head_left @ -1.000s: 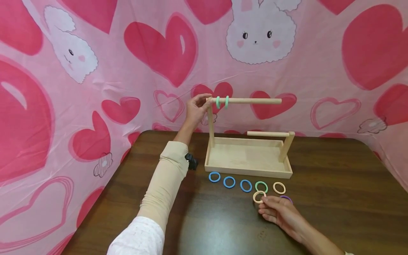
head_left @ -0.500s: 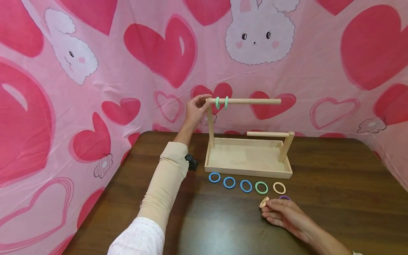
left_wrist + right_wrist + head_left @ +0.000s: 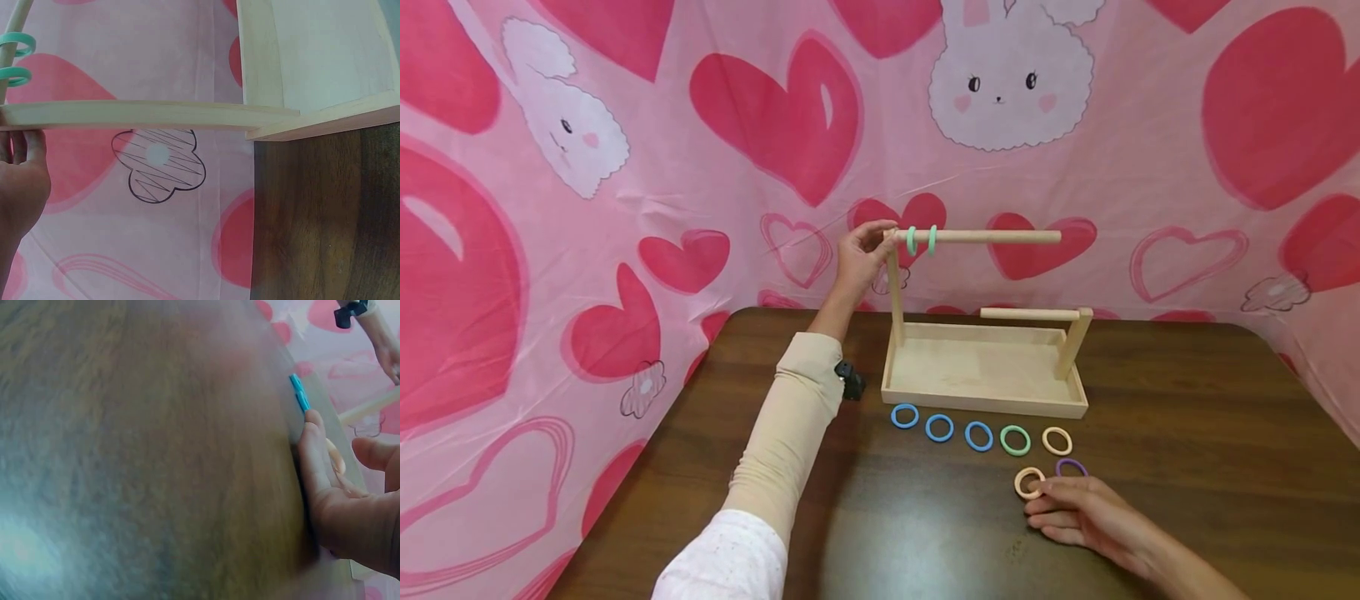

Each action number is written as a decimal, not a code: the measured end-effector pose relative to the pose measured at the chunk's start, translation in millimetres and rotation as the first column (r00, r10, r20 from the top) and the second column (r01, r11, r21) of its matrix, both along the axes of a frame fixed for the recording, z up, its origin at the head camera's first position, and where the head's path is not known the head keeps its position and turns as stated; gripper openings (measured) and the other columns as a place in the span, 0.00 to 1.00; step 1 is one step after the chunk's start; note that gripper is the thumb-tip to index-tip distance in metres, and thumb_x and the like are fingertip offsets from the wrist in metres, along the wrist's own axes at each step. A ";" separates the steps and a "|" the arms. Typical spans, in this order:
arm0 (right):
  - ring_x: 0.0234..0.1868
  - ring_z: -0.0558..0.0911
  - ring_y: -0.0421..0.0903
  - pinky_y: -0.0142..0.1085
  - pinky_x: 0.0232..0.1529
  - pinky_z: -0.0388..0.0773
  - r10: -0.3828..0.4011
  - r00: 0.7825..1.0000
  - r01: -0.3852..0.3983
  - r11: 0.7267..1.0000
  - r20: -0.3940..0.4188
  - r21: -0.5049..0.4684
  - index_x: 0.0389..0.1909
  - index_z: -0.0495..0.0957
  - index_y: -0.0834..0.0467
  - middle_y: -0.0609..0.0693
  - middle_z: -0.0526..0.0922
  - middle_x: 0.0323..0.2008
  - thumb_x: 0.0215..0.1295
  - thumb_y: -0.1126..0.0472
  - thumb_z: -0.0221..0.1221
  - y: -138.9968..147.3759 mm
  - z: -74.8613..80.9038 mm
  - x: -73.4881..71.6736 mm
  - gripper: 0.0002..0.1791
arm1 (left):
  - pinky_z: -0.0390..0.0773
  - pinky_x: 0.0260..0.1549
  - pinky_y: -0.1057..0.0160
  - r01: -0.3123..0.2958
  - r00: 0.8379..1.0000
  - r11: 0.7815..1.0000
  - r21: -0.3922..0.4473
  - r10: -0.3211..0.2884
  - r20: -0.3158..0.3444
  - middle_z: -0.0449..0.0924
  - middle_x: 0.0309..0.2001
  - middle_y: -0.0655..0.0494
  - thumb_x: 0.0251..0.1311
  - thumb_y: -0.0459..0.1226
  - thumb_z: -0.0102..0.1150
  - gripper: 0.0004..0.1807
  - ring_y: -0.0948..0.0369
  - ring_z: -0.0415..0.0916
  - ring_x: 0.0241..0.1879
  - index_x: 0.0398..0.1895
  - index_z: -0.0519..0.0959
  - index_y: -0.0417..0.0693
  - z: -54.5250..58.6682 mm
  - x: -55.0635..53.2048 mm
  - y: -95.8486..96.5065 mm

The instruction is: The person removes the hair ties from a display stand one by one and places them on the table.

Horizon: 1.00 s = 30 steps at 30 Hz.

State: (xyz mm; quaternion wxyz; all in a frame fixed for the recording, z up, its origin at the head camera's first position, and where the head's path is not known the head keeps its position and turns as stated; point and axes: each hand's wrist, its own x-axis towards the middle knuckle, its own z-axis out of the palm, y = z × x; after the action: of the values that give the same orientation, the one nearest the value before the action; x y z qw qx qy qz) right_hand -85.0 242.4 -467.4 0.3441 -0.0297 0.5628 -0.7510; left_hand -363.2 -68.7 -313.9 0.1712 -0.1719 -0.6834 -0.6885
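In the head view my left hand (image 3: 861, 254) pinches the top left corner of a wooden stand, where an upright post (image 3: 896, 300) meets the long upper bar (image 3: 1000, 237). Two mint-green rings (image 3: 932, 240) hang on that bar close to my fingers. My right hand (image 3: 1093, 521), low over the table, holds a peach ring (image 3: 1019, 483) at its fingertips; the other fingers lie loosely below. The right wrist view shows part of a peach ring (image 3: 337, 457) between the fingers and thumb. Just behind that hand lies a purple ring (image 3: 1072, 463), partly covered.
The stand's shallow tray (image 3: 977, 367) carries a shorter bar (image 3: 1030, 314) on its right post. Along its front lie several rings: blue ones (image 3: 940, 440), a green one (image 3: 1016, 452) and a peach one (image 3: 1057, 430). A heart-patterned cloth (image 3: 1150, 167) hangs behind the table (image 3: 737, 417).
My right hand has shifted slightly right and toward me with the peach ring, which has turned from edge-on to face-on. More of the purple ring shows. The left hand stays put.
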 end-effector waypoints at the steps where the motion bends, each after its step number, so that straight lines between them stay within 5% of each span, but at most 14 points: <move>1: 0.46 0.88 0.38 0.31 0.49 0.85 0.003 1.000 -0.003 1.000 0.000 0.011 0.48 0.80 0.52 0.43 0.89 0.42 0.82 0.59 0.43 1.3 0.2 0.4 0.15 | 0.79 0.34 0.75 0.001 1.000 1.000 0.000 -0.001 0.000 0.86 0.36 0.53 0.62 0.26 0.66 0.14 0.71 0.76 0.32 0.50 0.82 0.28 0.1 -0.1 0.2; 12: 0.52 0.87 0.41 0.32 0.54 0.83 0.030 0.999 -0.028 0.995 0.021 -0.094 0.53 0.78 0.50 0.43 0.88 0.49 0.84 0.58 0.39 14.7 2.8 4.1 0.17 | 0.79 0.33 0.76 -0.003 1.000 1.000 0.006 0.003 0.002 0.86 0.35 0.52 0.61 0.26 0.67 0.14 0.72 0.76 0.30 0.50 0.82 0.27 1.0 0.3 0.8; 30: 0.57 0.85 0.42 0.34 0.60 0.81 0.145 0.988 -0.153 0.963 -0.054 -0.222 0.62 0.78 0.45 0.47 0.86 0.57 0.84 0.63 0.31 33.3 19.5 -2.5 0.27 | 0.80 0.36 0.76 0.026 1.000 0.999 0.038 -0.026 -0.006 0.83 0.32 0.67 0.61 0.25 0.66 0.15 0.72 0.77 0.32 0.50 0.81 0.26 0.6 -0.5 1.4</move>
State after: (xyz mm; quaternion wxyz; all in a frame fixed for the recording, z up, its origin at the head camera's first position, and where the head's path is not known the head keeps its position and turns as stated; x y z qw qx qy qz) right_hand -87.5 275.7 -447.9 0.3833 -0.1250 0.4766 -0.7812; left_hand -363.7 -67.3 -313.3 0.1674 -0.1794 -0.6675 -0.7030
